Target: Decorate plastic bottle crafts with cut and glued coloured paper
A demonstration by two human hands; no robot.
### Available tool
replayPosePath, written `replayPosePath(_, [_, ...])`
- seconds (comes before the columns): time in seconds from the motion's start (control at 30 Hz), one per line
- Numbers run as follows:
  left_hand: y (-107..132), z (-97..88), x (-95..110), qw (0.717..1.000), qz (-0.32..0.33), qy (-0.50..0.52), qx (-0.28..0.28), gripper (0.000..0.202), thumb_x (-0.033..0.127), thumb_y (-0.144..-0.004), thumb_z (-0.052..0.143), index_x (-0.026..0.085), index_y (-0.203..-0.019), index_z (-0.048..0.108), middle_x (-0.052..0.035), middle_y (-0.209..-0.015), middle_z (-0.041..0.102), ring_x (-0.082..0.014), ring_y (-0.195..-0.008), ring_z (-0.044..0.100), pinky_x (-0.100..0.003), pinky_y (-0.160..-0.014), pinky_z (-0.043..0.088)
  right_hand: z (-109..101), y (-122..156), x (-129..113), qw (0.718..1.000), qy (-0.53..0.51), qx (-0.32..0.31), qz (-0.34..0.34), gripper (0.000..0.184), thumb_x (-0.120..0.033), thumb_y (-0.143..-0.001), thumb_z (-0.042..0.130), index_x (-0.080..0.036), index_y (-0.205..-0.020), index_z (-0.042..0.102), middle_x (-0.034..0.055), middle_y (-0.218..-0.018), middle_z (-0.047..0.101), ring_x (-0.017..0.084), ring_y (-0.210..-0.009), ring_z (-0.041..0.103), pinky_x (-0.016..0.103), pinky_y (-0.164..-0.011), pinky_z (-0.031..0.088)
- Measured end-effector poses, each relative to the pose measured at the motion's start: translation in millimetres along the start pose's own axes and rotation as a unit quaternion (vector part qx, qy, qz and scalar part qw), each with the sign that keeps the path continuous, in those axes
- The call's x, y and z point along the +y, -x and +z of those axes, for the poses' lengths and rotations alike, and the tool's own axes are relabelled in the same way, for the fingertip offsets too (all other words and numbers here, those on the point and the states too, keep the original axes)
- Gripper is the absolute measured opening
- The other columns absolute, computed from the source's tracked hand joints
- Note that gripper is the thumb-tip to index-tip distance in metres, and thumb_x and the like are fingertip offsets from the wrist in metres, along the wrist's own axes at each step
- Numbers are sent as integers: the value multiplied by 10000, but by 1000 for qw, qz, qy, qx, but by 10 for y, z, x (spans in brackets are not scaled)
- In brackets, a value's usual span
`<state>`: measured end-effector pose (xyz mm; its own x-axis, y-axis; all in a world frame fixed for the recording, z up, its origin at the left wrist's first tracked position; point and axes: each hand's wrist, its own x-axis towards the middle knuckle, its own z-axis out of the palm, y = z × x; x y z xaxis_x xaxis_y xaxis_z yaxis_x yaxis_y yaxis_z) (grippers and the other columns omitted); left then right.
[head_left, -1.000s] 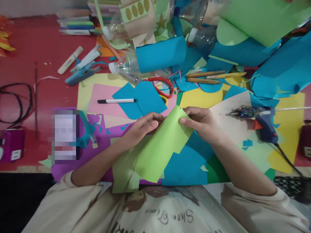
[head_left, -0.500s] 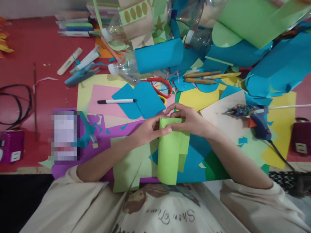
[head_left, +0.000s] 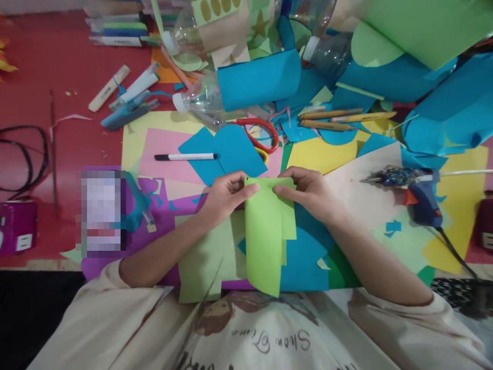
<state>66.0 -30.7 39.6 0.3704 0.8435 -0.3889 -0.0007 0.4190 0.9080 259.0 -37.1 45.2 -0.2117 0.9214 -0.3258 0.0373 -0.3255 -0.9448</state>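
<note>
A sheet of light green paper (head_left: 265, 231), partly folded over, hangs toward me between my two hands. My left hand (head_left: 229, 194) pinches its upper left corner between thumb and fingers. At the upper right edge, my right hand (head_left: 304, 189) grips the same paper, thumb on top. Just beyond my hands lie blue paper pieces (head_left: 234, 156) with a black-and-white marker (head_left: 187, 156) across them. Red-handled scissors (head_left: 265, 128) rest behind, their blades partly covered. Below the held paper are a pale green sheet (head_left: 204, 257) and blue paper (head_left: 308, 262).
A blue glue gun (head_left: 419, 198) lies at the right with its cord running down. Plastic bottles (head_left: 200, 95), one wrapped in blue paper, crowd the back. Pencils (head_left: 335, 118) lie among scraps. At the left are a blurred-out phone (head_left: 103, 210), markers (head_left: 133, 92) and a black cable (head_left: 26, 159).
My hands have moved apart along the paper's top edge, the left one leftward. The green paper looks flatter and less curled than before. The view has shifted slightly.
</note>
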Motion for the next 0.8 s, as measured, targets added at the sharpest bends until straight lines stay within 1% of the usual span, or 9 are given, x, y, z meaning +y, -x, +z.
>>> replayPosePath(0.1, [1, -10, -19, 999, 27, -34, 26, 480, 572, -645, 772, 176, -639, 500, 61, -536, 427, -58, -499, 373, -188, -458, 296, -3, 11, 13, 999, 31, 20, -14, 342, -462, -626, 805, -184, -649, 606, -27, -581, 571, 77, -493, 454, 219, -438, 344])
replayPosePath(0.23, [16, -31, -27, 996, 39, -71, 23, 446, 575, -710, 717, 174, -647, 533, 58, -534, 373, -68, -505, 333, -207, -462, 254, -15, 15, 58, 996, 76, 39, -22, 410, -547, -639, 791, -189, -617, 593, -36, -540, 540, 61, -456, 375, 225, -416, 290])
replayPosePath(0.37, [30, -38, -14, 994, 55, -88, 39, 400, 526, -769, 662, 180, -631, 517, 48, -555, 364, -75, -522, 305, -224, -484, 258, -16, 13, 62, 994, 90, 45, -30, 456, -598, -637, 781, -193, -596, 576, -45, -514, 506, 54, -434, 335, 231, -405, 254])
replayPosePath(0.47, [33, -40, -14, 992, 64, -99, 51, 369, 490, -804, 616, 181, -627, 516, 40, -573, 359, -82, -536, 299, -235, -499, 255, -14, 12, 42, 994, 97, 49, -33, 490, -641, -628, 770, -196, -599, 567, -40, -531, 513, 58, -441, 340, 235, -410, 249])
replayPosePath(0.63, [30, -45, -33, 990, 68, -115, 53, 389, 507, -809, 602, 183, -612, 511, 37, -567, 336, -88, -540, 266, -246, -491, 231, -13, 11, 32, 992, 104, 56, -39, 557, -726, -617, 727, -198, -596, 549, -35, -542, 500, 65, -459, 341, 245, -429, 260])
replayPosePath(0.8, [36, -44, -38, 986, 81, -137, 57, 405, 491, -834, 577, 191, -588, 460, 40, -564, 314, -94, -543, 264, -254, -503, 245, -8, 5, 28, 992, 106, 57, -44, 566, -736, -622, 717, -198, -589, 543, -29, -545, 495, 76, -478, 365, 249, -442, 269])
